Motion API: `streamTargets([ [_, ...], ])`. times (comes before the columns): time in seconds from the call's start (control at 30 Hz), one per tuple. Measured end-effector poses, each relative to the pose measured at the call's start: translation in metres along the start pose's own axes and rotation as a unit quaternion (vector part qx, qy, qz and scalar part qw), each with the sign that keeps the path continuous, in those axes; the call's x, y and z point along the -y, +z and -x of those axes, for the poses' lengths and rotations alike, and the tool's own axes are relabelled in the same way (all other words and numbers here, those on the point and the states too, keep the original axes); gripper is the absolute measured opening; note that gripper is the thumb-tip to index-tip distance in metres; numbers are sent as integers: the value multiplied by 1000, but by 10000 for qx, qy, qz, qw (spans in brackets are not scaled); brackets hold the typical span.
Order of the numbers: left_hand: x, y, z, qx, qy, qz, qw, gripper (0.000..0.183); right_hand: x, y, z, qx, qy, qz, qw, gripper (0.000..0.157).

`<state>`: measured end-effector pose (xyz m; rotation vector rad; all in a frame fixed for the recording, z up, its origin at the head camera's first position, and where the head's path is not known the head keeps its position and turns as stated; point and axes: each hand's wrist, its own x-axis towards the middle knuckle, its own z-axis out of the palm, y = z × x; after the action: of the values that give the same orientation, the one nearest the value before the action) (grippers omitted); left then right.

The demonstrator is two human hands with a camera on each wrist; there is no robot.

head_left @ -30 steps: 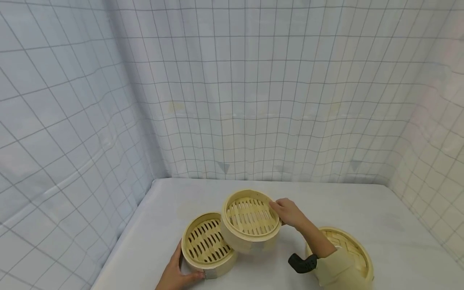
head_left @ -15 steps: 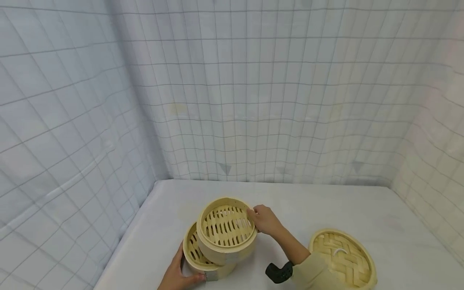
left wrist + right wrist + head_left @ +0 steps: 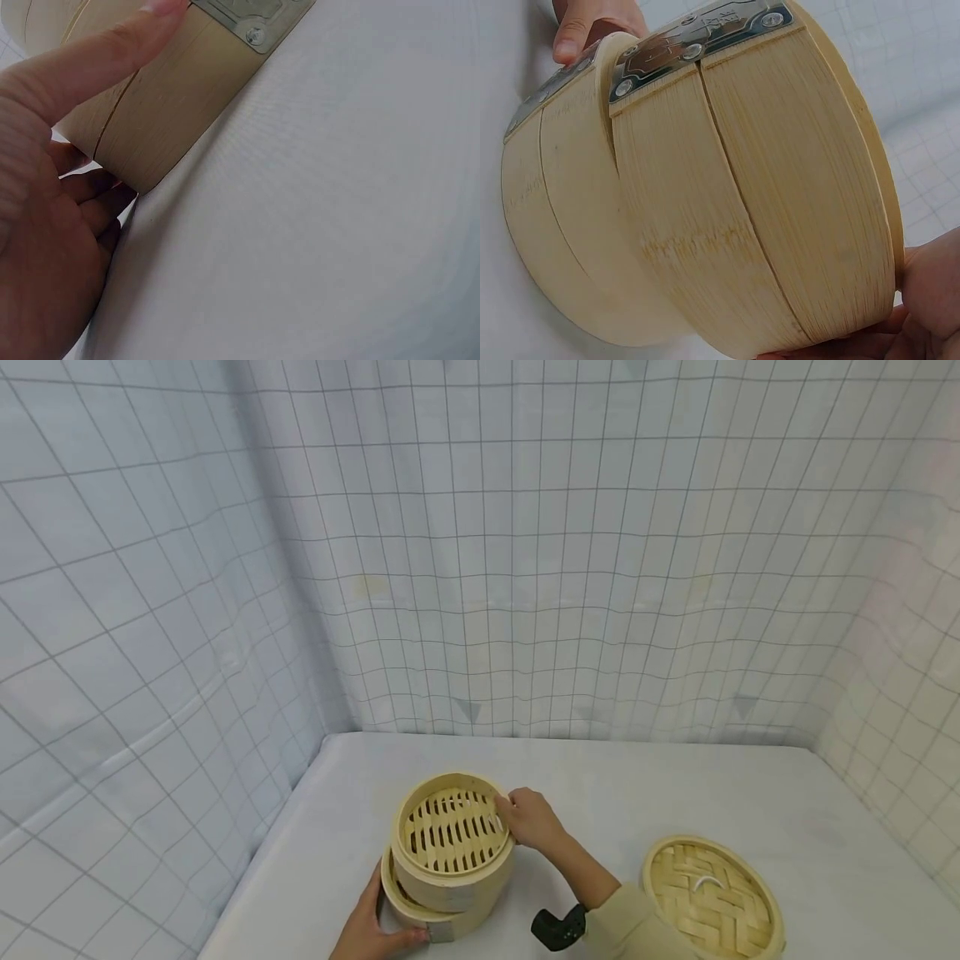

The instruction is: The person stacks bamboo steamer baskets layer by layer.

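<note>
Two round bamboo steamer baskets are in front of me, one over the other. My left hand (image 3: 369, 931) holds the lower steamer basket (image 3: 476, 917), thumb across its front by the metal plate and fingers at its left side. The upper steamer basket (image 3: 429, 885) is gripped at its right rim by my right hand (image 3: 532, 820), thumb inside. It sits off-centre, so a strip of the lower basket's inside shows at the front left. In the right wrist view the upper basket's wall (image 3: 802, 165) overlaps the lower one's (image 3: 570, 202), with a wedge-shaped gap near the plates.
A woven bamboo lid (image 3: 712, 902) with a small white handle lies on the white table (image 3: 600, 777) at the right. A black curved device (image 3: 558, 929) sits at the right wrist. White gridded sheets (image 3: 525, 568) hang behind and at both sides.
My right hand has carried the upper basket leftward and down onto the lower one, covering most of its slats. The lid has come out from behind the right forearm. The left hand stays put.
</note>
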<state>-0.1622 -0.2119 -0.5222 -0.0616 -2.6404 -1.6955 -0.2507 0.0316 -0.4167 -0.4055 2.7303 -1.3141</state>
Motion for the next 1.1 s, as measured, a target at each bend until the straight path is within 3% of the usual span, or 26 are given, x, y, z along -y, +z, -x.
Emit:
streamTargets([
  [0.53,-1,-1,-1,189,-598,28,9980,110,9,12,-1,-27,-13,-65,10000,34],
  [0.67,-1,-1,-1,230,-589,77,9980,109,12,13,0,-38,-20,-59,10000,34],
  [0.97,1,-2,-1,271,-238,193,9992,110,17,15,2,-178,-131,252,9994,34],
  [1.1,0,-2,-1,259,-264,210,9991,110,17,16,3,-220,-112,247,9994,34],
])
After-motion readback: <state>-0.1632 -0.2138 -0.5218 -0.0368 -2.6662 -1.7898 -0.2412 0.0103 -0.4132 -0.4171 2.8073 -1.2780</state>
